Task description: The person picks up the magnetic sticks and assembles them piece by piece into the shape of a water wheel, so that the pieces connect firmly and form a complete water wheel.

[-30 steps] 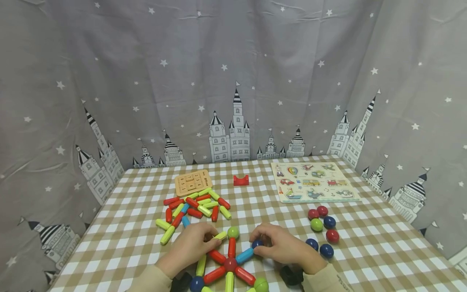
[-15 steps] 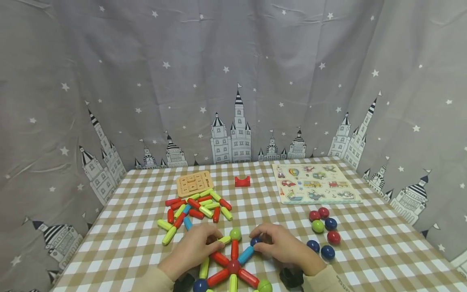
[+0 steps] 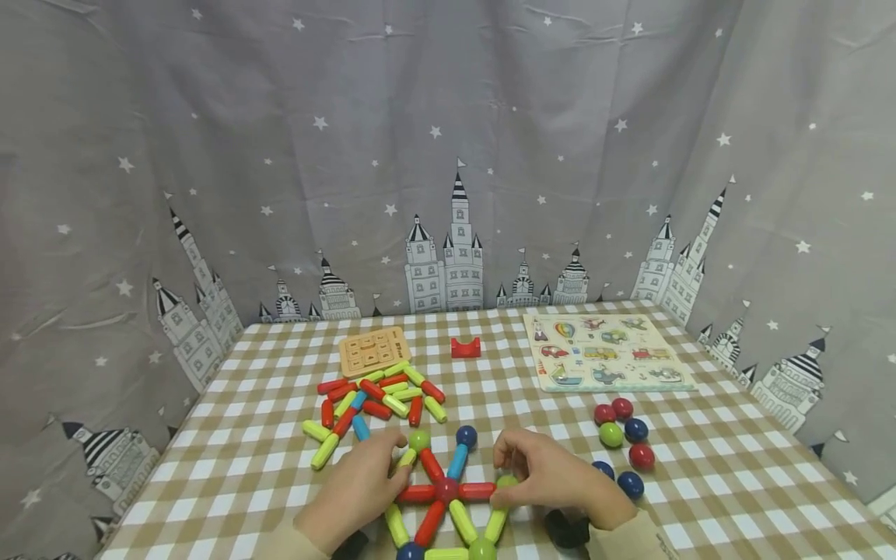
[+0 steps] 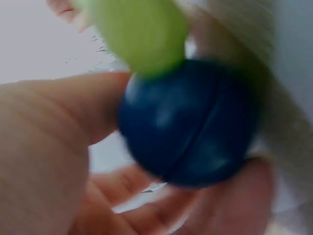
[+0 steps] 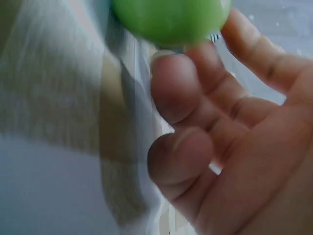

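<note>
On the table lies a flat wheel of magnetic rods and balls, with a red ball (image 3: pixel 446 490) at its hub and red, blue and yellow-green rods as spokes. My left hand (image 3: pixel 358 484) grips a blue ball (image 4: pixel 188 125) at the wheel's left corner. A yellow-green rod (image 4: pixel 142 34) joins that ball, which my fingers hide in the head view. With its thumb and fingers, my right hand (image 3: pixel 542 476) holds a green ball (image 5: pixel 171 19) at the right corner, beside a red spoke (image 3: pixel 477 491). Another blue ball (image 3: pixel 466 437) and a green ball (image 3: pixel 419 441) form the far corners.
Loose red, yellow-green and blue rods (image 3: pixel 378 410) are heaped beyond my left hand. Several loose balls (image 3: pixel 635 430) lie to the right. Farther back are a wooden number board (image 3: pixel 375 351), a red arch block (image 3: pixel 465 348) and a picture puzzle (image 3: pixel 605 354).
The wheel has turned counterclockwise, its far green and blue balls shifting left. My right hand has gone from that blue ball to the green one; my left hand stays at the left side.
</note>
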Action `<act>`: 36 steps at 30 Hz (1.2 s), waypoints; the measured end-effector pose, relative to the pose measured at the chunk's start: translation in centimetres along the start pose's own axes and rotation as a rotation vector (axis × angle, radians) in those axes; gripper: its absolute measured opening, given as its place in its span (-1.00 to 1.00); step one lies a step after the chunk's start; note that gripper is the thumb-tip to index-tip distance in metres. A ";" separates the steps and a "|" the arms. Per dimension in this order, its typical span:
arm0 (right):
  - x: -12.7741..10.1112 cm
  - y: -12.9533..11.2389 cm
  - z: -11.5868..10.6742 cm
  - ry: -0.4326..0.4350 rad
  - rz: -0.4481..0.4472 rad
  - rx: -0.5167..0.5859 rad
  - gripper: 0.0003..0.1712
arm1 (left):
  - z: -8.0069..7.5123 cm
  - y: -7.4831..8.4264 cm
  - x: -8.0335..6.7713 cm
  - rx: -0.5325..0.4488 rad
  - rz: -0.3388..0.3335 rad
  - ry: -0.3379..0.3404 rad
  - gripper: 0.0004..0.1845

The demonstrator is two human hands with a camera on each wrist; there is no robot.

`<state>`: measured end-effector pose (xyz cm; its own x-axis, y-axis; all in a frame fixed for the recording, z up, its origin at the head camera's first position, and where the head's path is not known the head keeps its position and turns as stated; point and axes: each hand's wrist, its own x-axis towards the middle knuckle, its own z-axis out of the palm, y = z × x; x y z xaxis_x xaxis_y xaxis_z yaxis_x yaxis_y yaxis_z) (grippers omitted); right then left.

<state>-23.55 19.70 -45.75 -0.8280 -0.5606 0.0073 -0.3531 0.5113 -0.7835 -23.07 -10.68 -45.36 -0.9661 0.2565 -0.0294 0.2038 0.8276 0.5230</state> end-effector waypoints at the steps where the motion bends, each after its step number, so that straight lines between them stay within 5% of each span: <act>1: 0.0 0.1 -0.1 -0.005 -0.008 -0.009 -0.65 | -0.1 0.0 -0.3 0.003 -0.008 -0.002 -0.52; 5: 0.1 0.3 -0.2 -0.008 -0.018 -0.041 -0.79 | -0.4 -0.1 -1.4 -0.016 0.017 -0.028 -0.23; 8: 0.2 0.3 -0.2 -0.018 -0.013 -0.052 -0.81 | -1.0 -0.6 -1.8 -0.057 0.009 -0.045 -0.28; 13: 0.3 0.5 -0.3 -0.031 -0.041 -0.043 -0.83 | -2.5 -2.2 -1.2 0.013 -0.049 0.147 -0.71; 17: 0.2 0.6 -0.4 -0.040 -0.059 -0.008 -0.83 | -2.6 -3.6 -0.5 0.059 -0.047 0.256 -0.83; 29: 0.4 0.3 -0.2 0.002 -0.043 0.038 -0.88 | -1.6 -4.3 0.8 0.102 -0.061 0.289 -0.73; 36: 0.6 0.5 0.3 -0.005 -0.020 0.020 -0.90 | -1.2 -5.1 0.5 0.260 0.011 0.307 -0.55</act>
<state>-24.09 19.36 -46.32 -0.8190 -0.5734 0.0201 -0.3606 0.4871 -0.7954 -24.77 -15.39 -46.99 -0.9579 0.1378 0.2517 0.2101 0.9343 0.2878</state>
